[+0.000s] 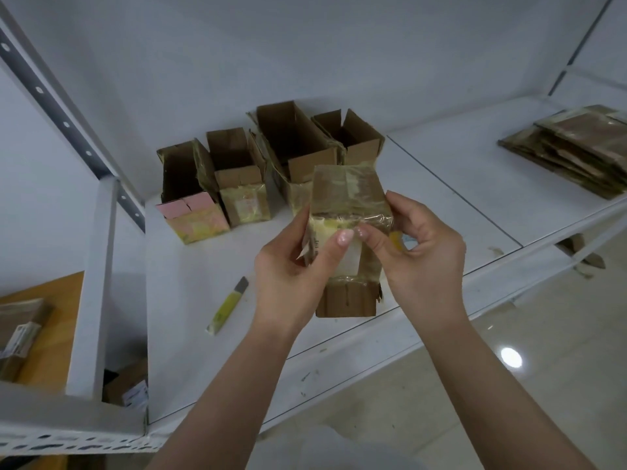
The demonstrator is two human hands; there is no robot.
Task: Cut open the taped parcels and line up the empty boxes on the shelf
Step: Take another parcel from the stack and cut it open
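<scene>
Yellow cutter (226,306) lies idle on the shelf (441,184). Left hand (291,266) and right hand (420,252) both have a grip on a taped parcel (346,205) (opened boxes (244,171) wait behind); next, probably peeling tape.

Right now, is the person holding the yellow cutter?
No, the yellow cutter lies on the shelf while both hands grip the taped parcel.

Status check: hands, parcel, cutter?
Left hand and right hand grip taped parcel above shelf. Cutter lies untouched. Four open boxes behind.
</scene>
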